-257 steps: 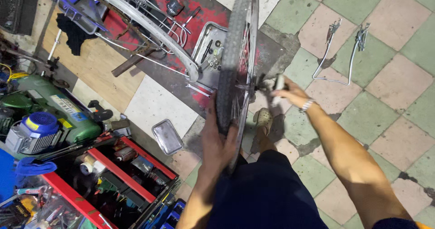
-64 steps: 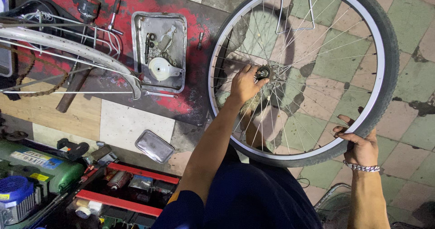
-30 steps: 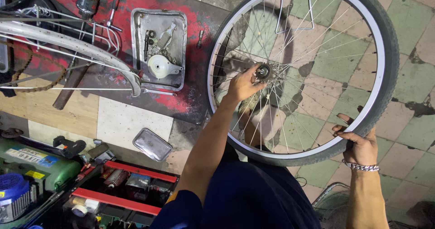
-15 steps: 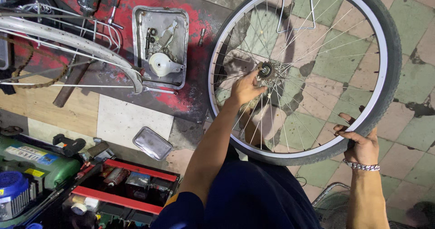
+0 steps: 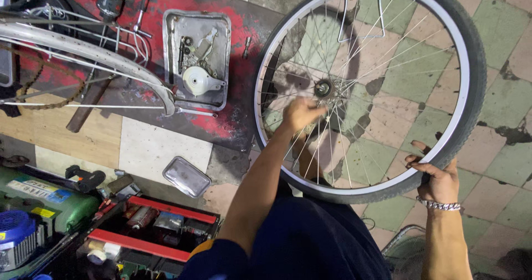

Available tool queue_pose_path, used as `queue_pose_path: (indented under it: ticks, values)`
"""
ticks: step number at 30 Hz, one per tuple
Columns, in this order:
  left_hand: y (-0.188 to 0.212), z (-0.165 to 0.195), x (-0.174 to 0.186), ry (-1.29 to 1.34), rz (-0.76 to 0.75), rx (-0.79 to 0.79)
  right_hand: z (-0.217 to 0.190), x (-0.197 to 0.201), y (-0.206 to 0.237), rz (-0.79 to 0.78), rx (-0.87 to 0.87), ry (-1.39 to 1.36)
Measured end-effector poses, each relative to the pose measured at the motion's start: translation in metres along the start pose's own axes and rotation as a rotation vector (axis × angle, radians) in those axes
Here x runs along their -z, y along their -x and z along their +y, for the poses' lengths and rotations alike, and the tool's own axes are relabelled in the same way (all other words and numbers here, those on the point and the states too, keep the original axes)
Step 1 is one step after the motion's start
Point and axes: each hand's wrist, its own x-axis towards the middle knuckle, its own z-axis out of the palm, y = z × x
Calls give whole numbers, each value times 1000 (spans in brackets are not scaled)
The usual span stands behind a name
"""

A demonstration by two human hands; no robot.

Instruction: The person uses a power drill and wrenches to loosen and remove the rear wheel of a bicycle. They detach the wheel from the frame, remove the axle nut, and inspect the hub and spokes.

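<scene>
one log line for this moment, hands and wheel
left hand: at hub of bicycle wheel | right hand: gripping tyre at lower rim | wheel: held flat over tiled floor | nearby: metal parts tray

Bicycle wheel (image 5: 370, 86): loose, off the frame, seen nearly face-on from above. Black tyre (image 5: 477, 86), pale silver rim (image 5: 458, 53), thin wire spokes running in to a small dark metal hub (image 5: 323, 88) left of centre. Lower edge sits close against the person's lap; upper edge runs out of the top of the view. Checked green-and-pink floor tiles show through between the spokes.
</scene>
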Motion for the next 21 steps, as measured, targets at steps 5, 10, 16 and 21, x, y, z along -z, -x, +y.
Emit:
queue_pose_path:
  ticks: [5,10,16,21]
  values:
    - [5,0,-7,79,246,46,1,2,-2,24,-1,35]
    - [7,1,-5,129,377,-145,4,5,-5,13,-5,17]
    - [19,4,-1,273,439,-36,4,6,-3,32,-10,23]
    - [1,7,-3,175,261,-69,5,5,-7,-7,-2,-13]
